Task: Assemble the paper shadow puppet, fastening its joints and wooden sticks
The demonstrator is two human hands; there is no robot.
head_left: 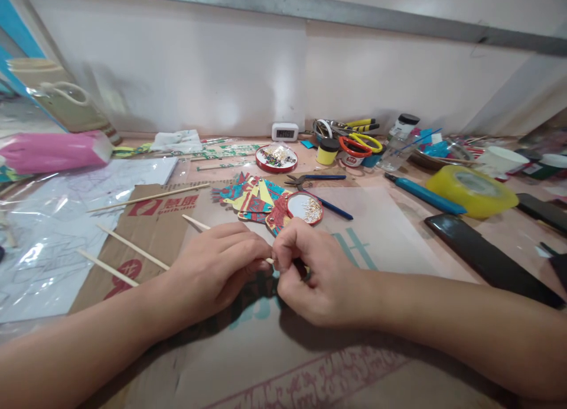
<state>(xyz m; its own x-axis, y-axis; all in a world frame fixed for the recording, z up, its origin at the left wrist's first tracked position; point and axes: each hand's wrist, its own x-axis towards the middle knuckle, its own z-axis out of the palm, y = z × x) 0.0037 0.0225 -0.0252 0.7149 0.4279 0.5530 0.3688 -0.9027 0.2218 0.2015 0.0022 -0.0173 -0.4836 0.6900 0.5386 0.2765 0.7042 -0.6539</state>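
My left hand (221, 264) is closed around a thin wooden stick (195, 222). One end of the stick sticks out behind the knuckles, and its other end shows at the fingertips. Against that end, my right hand (312, 273) is pinched shut; whatever lies between its fingers is too small and covered to make out. Just beyond both hands lies a painted, jointed cut-out figure (257, 199) in red, blue and yellow. A red-rimmed dish of small gold-coloured pieces (305, 208) and blue-handled pliers (328, 202) are beside it.
More wooden sticks (133, 246) lie on the cardboard (177, 202) at left. Behind stand a second red dish (277, 158), a small digital clock (284, 131) and paint jars (328, 151). Rightward are a blue cutter (425, 193), a yellow tape roll (472, 190) and a black case (491, 258).
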